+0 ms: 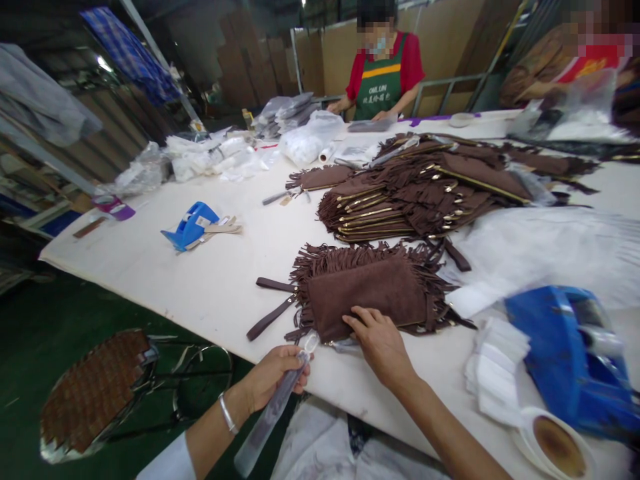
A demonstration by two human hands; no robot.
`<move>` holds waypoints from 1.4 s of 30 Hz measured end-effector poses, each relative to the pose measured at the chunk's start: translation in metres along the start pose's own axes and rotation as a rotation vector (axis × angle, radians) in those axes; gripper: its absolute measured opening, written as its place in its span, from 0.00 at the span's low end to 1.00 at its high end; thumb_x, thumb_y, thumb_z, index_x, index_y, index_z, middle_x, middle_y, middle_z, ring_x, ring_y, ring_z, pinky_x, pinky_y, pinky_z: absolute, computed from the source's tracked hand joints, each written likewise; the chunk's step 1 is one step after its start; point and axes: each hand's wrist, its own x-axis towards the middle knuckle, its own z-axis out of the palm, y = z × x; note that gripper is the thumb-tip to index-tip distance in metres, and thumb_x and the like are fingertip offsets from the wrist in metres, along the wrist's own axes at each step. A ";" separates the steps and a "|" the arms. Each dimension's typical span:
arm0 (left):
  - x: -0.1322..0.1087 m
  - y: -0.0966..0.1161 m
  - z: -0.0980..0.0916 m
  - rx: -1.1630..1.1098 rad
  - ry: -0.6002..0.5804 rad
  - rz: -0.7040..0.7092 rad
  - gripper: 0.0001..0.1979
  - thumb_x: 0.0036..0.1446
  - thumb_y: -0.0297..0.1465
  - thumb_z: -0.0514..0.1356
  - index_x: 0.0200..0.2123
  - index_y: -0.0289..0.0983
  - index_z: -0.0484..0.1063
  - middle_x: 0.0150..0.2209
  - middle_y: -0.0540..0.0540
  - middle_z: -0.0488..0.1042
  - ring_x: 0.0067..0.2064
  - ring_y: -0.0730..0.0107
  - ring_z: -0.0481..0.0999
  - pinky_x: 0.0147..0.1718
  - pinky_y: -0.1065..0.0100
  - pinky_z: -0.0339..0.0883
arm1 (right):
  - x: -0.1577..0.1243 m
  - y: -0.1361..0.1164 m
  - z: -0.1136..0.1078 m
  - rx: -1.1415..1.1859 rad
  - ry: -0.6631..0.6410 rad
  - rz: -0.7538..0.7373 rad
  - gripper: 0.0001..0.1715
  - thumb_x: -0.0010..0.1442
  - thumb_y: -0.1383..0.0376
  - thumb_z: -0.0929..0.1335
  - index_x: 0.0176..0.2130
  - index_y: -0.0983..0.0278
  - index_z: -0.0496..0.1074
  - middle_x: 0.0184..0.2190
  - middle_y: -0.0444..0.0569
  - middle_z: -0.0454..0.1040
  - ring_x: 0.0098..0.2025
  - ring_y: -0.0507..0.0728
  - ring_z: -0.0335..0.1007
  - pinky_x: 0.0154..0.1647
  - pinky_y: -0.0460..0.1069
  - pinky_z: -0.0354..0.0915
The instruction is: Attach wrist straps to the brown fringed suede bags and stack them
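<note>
A brown suede fringed pouch [367, 290] lies on the white table [200, 280] near its front edge, on top of a small stack of the same pouches. My right hand [380, 343] rests on the pouch's near edge, fingers curled against it. My left hand [273, 377] is closed round a long clear plastic sleeve [267, 420] that hangs down past the table edge. Its top end touches the pouch's near left corner. Brown wrist straps [270, 317] stick out to the left of the stack.
A large heap of fringed pouches [425, 193] lies behind. Blue tape dispensers sit at left [190, 227] and right [570, 353], white packets [495, 373] and a tape roll [557, 443] at right. Two other people work at the far side. A woven stool [95, 390] stands below left.
</note>
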 end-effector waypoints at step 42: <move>0.038 -0.025 -0.008 0.184 0.087 -0.011 0.31 0.37 0.57 0.65 0.29 0.35 0.68 0.20 0.46 0.72 0.16 0.69 0.69 0.13 0.72 0.59 | 0.000 -0.003 -0.007 0.034 -0.005 0.062 0.20 0.64 0.62 0.65 0.55 0.48 0.66 0.56 0.44 0.67 0.53 0.58 0.61 0.47 0.54 0.60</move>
